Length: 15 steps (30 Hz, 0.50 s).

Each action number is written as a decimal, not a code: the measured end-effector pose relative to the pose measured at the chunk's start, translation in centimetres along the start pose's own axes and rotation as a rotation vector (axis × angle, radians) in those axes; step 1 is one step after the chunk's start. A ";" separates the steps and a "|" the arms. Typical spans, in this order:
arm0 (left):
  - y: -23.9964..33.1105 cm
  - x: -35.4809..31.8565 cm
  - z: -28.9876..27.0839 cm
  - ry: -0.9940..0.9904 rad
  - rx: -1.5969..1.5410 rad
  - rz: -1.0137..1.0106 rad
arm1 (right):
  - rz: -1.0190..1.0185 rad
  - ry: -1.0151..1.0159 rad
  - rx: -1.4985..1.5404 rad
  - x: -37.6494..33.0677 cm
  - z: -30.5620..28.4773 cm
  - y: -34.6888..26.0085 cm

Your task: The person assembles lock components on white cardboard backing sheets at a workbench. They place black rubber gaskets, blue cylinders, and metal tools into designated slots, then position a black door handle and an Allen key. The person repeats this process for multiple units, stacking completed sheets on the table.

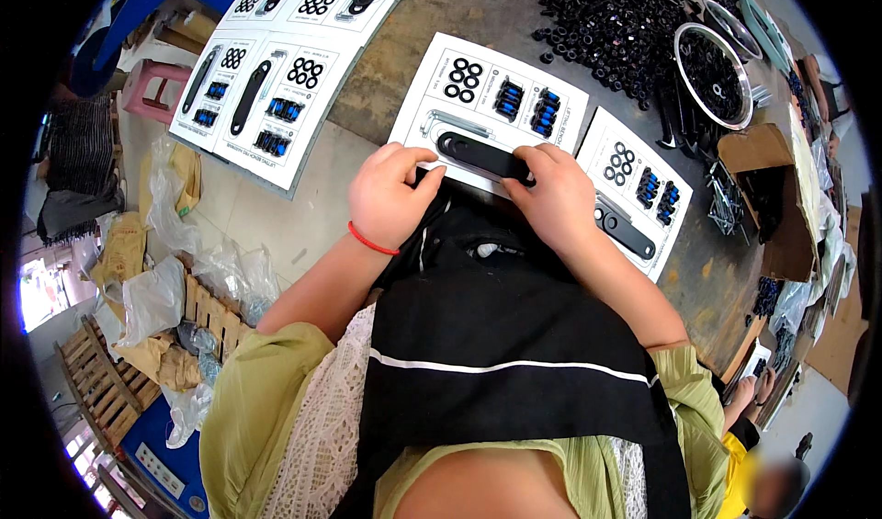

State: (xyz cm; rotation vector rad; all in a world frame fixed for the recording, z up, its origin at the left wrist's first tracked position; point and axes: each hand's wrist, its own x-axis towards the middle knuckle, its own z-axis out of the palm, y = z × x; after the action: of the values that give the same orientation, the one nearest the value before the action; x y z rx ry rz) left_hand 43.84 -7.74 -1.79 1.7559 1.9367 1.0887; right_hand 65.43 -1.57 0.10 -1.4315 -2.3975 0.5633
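In front of me, at the table's near edge, lies a white printed card (pixel 423 96) with black rings, black-and-blue bolts, L-shaped hex keys (pixel 459 120) and a flat black wrench (pixel 478 154) on it. My left hand (pixel 390 193) is closed at the card's near left corner, thumb and forefinger close together by the wrench's left end; its other fingers are curled out of sight. My right hand (pixel 556 197) grips the right end of that wrench, with thumb and fingertips on it. A second card (pixel 602 142) with the same kinds of parts lies partly beneath my right hand.
More filled cards (pixel 303 41) lie at the far left. Loose black parts (pixel 597 23) are heaped at the back, beside a metal bowl (pixel 680 55) of black pieces. An open cardboard box (pixel 790 207) stands right. Another person's hands (pixel 753 390) work at the lower right.
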 end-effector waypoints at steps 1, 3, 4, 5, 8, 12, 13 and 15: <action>-0.1 0.3 0.5 0.042 0.022 0.051 | -0.015 0.015 -0.020 0.2 0.3 -0.1; -0.5 0.7 1.4 0.097 0.068 0.117 | -0.046 0.046 -0.058 0.5 0.7 -0.3; -0.9 0.8 1.7 0.109 0.094 0.130 | -0.037 0.041 -0.059 0.5 0.7 -0.3; -1.1 0.8 1.9 0.121 0.119 0.144 | -0.028 0.037 -0.061 0.6 0.6 -0.4; -1.5 1.2 2.1 0.115 0.177 0.143 | -0.017 0.025 -0.070 0.6 0.4 -0.2; -1.6 1.9 2.2 0.099 0.183 0.118 | -0.008 0.031 -0.067 0.8 0.3 0.1; -1.5 2.1 2.1 0.088 0.181 0.115 | -0.013 0.037 -0.053 0.9 0.2 0.2; -1.0 2.5 2.1 0.064 0.169 0.114 | -0.012 0.054 -0.031 0.7 -0.4 0.7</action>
State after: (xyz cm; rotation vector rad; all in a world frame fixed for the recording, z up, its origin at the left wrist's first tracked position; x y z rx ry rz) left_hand 43.98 -4.66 -3.24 1.9647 2.0420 1.0577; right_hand 65.75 -0.56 0.14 -1.4254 -2.3809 0.4801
